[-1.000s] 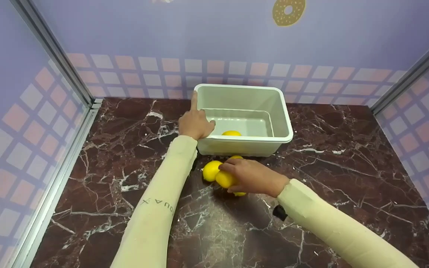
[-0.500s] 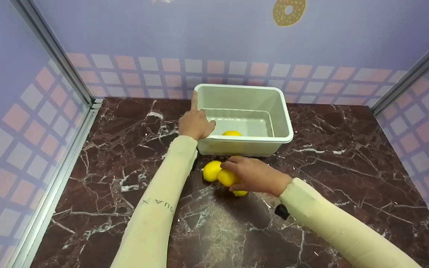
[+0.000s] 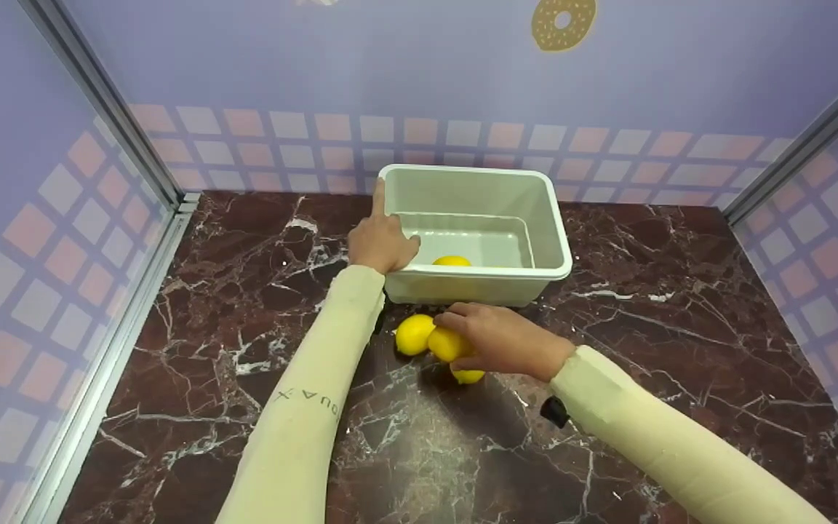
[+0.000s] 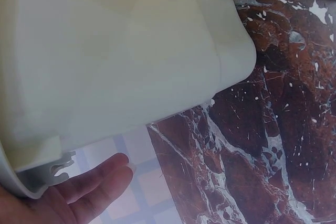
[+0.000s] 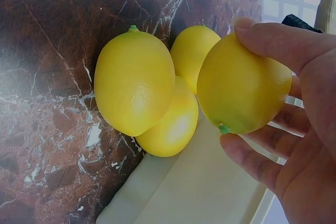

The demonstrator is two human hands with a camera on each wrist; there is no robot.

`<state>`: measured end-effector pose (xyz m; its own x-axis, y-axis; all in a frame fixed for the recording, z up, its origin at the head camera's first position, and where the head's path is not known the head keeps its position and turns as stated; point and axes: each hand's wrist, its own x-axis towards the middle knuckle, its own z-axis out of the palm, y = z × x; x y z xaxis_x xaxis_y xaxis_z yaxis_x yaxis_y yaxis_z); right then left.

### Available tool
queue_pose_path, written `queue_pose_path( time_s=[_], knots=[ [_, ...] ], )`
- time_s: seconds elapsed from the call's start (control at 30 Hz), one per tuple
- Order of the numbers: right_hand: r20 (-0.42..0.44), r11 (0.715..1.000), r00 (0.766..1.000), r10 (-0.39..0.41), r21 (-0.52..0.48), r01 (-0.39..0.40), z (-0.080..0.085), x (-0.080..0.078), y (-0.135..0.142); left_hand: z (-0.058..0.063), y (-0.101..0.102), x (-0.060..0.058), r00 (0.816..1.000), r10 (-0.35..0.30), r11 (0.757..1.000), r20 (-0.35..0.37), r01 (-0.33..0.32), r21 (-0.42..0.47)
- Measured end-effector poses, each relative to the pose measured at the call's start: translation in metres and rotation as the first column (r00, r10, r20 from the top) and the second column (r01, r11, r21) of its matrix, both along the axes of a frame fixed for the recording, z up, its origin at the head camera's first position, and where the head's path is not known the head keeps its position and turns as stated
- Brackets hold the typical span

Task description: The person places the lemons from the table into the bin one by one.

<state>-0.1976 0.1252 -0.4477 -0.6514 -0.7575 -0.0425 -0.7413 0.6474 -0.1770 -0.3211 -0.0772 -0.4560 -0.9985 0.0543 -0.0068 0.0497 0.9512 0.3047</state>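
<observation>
In the head view my right hand (image 3: 508, 340) holds a lemon (image 3: 449, 344), raised a little off the table. The right wrist view shows thumb and fingertips round this lemon (image 5: 242, 85), green-tipped at one end. Three more lemons lie close together there: a near lemon (image 5: 134, 80), one partly behind it (image 5: 173, 124), and one farther back (image 5: 190, 51). My left hand (image 3: 381, 241) rests on the left rim of a white plastic bin (image 3: 492, 274), thumb on the inner side, index finger along the rim. Its other fingers (image 4: 107, 182) show outside, under the rim.
Inside the bin a yellow lemon (image 3: 452, 260) shows just above the front rim. The bin stands at the back of a dark red marbled table (image 3: 259, 407). Purple walls (image 3: 259, 58) with a checked band close off the back and both sides.
My right hand has shifted slightly right with the lemon, uncovering more of the lemon below it. The left hand and the bin have not moved.
</observation>
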Motion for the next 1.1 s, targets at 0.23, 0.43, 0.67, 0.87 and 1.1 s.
queue_pose_path(
  time_s=[0.23, 0.43, 0.67, 0.87, 1.1],
  knots=[
    [0.012, 1.0, 1.0, -0.014, 0.006, 0.014, 0.003, 0.0, 0.0, -0.001, 0.0, 0.0, 1.0, -0.004, 1.0, -0.009, 0.004, -0.002],
    [0.014, 1.0, 1.0, -0.016, 0.005, 0.016, 0.005, 0.0, 0.001, -0.001, 0.0, 0.0, 1.0, -0.002, 1.0, -0.005, 0.002, 0.001],
    [0.022, 1.0, 0.999, -0.025, 0.013, 0.025, 0.008, 0.0, 0.001, 0.0, -0.001, -0.001, 1.0, -0.002, 1.0, 0.003, 0.002, 0.007],
    [0.025, 1.0, 0.999, -0.02, 0.008, 0.02, 0.011, -0.001, 0.001, 0.0, 0.0, 0.0, 1.0, -0.001, 1.0, 0.009, 0.001, 0.004],
    [0.011, 1.0, 1.0, 0.0, 0.004, 0.0, 0.014, -0.002, 0.002, 0.0, 0.0, -0.001, 1.0, 0.007, 1.0, 0.023, -0.007, 0.005]
  ],
)
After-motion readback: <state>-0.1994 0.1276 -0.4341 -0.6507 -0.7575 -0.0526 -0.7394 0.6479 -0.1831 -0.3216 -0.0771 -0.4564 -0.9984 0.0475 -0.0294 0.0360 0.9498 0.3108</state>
